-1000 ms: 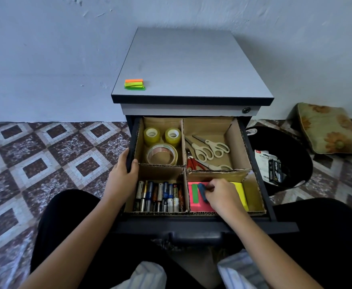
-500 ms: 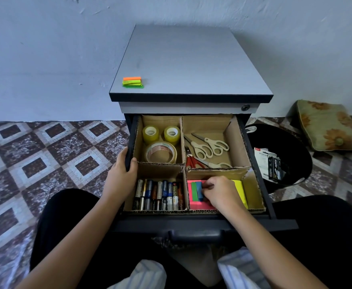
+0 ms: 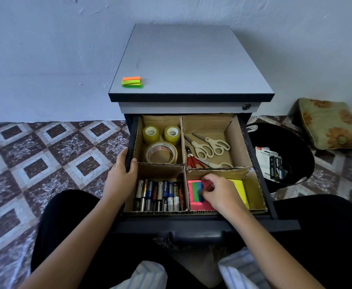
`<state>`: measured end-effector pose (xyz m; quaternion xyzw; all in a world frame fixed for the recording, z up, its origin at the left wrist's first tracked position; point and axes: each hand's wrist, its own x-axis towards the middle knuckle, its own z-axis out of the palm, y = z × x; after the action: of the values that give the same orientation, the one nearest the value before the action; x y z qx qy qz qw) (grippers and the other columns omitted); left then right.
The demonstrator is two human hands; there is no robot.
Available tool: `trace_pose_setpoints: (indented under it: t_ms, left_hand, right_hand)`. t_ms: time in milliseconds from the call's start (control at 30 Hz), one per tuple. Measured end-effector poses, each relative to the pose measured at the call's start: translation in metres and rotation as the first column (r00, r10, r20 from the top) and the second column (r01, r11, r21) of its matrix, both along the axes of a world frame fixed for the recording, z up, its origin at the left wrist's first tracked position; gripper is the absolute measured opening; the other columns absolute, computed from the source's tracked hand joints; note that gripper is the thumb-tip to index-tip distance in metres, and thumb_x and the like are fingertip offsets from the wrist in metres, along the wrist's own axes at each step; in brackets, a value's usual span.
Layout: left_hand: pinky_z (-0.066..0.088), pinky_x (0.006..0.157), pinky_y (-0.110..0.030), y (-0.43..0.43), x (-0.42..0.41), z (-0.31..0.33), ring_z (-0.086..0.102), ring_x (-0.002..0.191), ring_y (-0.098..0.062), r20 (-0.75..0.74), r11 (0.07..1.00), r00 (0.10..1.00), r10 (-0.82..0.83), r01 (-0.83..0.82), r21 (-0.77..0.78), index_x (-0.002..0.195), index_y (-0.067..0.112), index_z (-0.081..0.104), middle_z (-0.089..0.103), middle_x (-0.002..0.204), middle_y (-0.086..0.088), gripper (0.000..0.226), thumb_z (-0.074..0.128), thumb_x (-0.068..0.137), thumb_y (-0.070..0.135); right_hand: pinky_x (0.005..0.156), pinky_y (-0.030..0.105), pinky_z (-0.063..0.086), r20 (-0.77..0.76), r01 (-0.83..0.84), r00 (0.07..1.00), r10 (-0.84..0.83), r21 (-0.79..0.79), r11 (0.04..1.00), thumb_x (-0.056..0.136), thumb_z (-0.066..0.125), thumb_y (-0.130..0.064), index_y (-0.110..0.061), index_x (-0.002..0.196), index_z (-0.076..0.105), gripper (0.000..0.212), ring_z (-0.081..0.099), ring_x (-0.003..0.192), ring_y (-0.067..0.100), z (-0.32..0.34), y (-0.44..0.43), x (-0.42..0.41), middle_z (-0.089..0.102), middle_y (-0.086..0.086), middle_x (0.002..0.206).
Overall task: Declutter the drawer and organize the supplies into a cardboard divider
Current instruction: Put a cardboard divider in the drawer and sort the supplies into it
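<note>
Head view: your cardboard divider (image 3: 236, 140) is brown corrugated board, cut into four compartments and seated inside the open drawer (image 3: 255, 163). Its far-left compartment holds three tape rolls (image 3: 161, 152). Its far-right one holds cream and red scissors (image 3: 208, 144), its near-left one a row of batteries (image 3: 160, 195). Its near-right one holds a pink pad (image 3: 200, 205) and a yellow pad (image 3: 238, 187).

Your right hand (image 3: 218, 190) is curled over the pink pad, fingertips pinching a blue strip (image 3: 200, 191) beside a green strip (image 3: 194, 191). Your left hand (image 3: 121, 174) grips the drawer's wall at the divider's left edge, thumb inside.

One battery's white lettering seems to read EVEREADY. Right of the divider, a white box (image 3: 263, 161) in the black bin (image 3: 296, 147) reads STAPLER.
</note>
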<state>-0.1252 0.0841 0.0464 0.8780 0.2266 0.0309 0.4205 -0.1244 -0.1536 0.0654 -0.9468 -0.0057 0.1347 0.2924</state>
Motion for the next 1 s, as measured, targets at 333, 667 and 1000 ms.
trace_pose_setpoints:
  t_ms: [333, 667, 1000]
  left_hand:
    - [0.049, 0.083, -0.043, -0.001, 0.0, 0.001, 0.06, 0.1, -0.036, 0.004, 1.0, 1.0, 0.002, -0.002, 0.01, 0.145, 0.03, 0.025, 0.055, 0.128, -0.014, 0.05, 0.038, 0.098, 0.038]
    - [0.047, 0.085, -0.042, -0.003, -0.001, 0.004, 0.058, 0.104, -0.035, 0.0, 1.0, 1.0, 0.004, -0.004, 0.028, 0.145, 0.028, 0.026, 0.058, 0.123, -0.018, 0.049, 0.039, 0.098, 0.036]
    - [0.052, 0.083, -0.043, -0.005, -0.001, 0.006, 0.061, 0.1, -0.032, -0.006, 1.0, 1.0, 0.0, 0.0, 0.024, 0.145, 0.029, 0.024, 0.054, 0.131, -0.012, 0.051, 0.039, 0.097, 0.039]
  right_hand:
    - [0.079, 0.022, 0.045, -0.039, -0.094, 0.995, 0.093, -0.017, 0.995, 0.083, 0.065, -0.012, -0.02, 0.12, 0.061, 0.038, 0.06, 0.099, 0.017, 0.001, 0.0, -0.003, 0.067, 0.002, 0.109]
    - [0.056, 0.006, 0.037, 0.13, -0.019, 0.991, 0.006, 0.097, 0.995, 0.089, 0.062, -0.024, -0.021, 0.117, 0.064, 0.028, 0.058, 0.073, 0.007, 0.011, 0.003, -0.002, 0.063, -0.005, 0.089]
    - [0.078, 0.019, 0.048, 0.482, -0.364, 0.829, 0.283, 0.081, 0.928, 0.091, 0.058, -0.021, -0.016, 0.115, 0.064, 0.025, 0.059, 0.087, 0.008, 0.109, 0.079, 0.088, 0.065, -0.001, 0.1]
